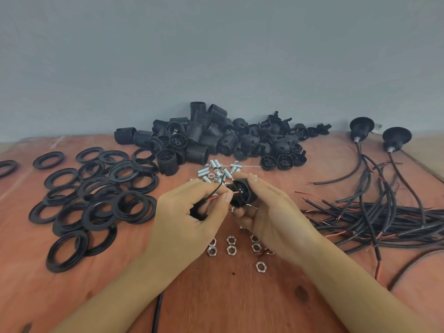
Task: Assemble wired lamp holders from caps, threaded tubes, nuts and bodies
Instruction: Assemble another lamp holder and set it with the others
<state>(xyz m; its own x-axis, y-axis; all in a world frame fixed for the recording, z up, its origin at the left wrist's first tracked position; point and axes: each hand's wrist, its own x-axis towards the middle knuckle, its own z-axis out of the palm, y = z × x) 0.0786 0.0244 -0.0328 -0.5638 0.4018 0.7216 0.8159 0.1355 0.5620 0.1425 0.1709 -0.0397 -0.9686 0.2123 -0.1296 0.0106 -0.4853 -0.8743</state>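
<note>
Wiring step, as judged: fingers of the right hand [266,210] clasp a black lamp-holder cap [241,193] just beyond the fingertips of the left hand [192,212], which pinch the cable's red and black leads [217,191] at its mouth; next, both leads likely need feeding through together.

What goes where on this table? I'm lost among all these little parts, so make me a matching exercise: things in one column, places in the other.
Things:
1. hex nuts
2. black rings
3. threaded tubes
4. cable bundle

Places:
A. left of the left hand
B. right of the right hand
C. just beyond both hands
D. nearer the person than both hands

Pairs: 1-D; 2-A; 3-C; 4-B
</note>
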